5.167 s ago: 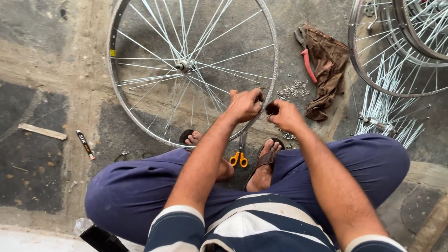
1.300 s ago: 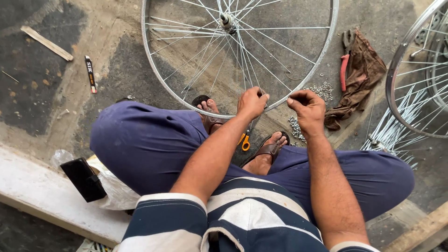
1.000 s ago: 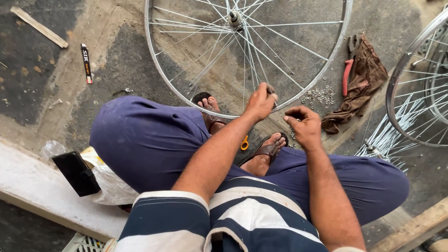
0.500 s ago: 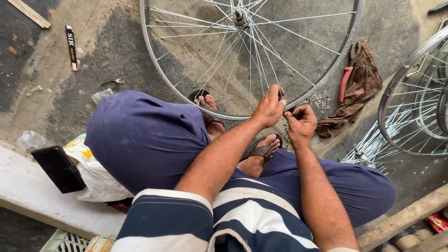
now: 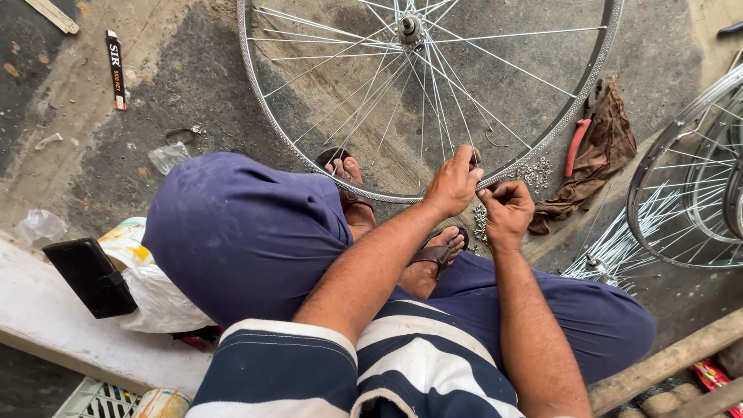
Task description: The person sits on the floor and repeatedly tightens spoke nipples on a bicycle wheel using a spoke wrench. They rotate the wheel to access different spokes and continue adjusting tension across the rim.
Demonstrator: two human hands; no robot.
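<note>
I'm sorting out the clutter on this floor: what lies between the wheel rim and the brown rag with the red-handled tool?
In the head view, a small pile of loose silvery nipples lies on the concrete between the wheel rim and the brown rag.

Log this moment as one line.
left hand: grips wheel rim | right hand: pinching at rim | small metal parts: on ground beside rim
</note>
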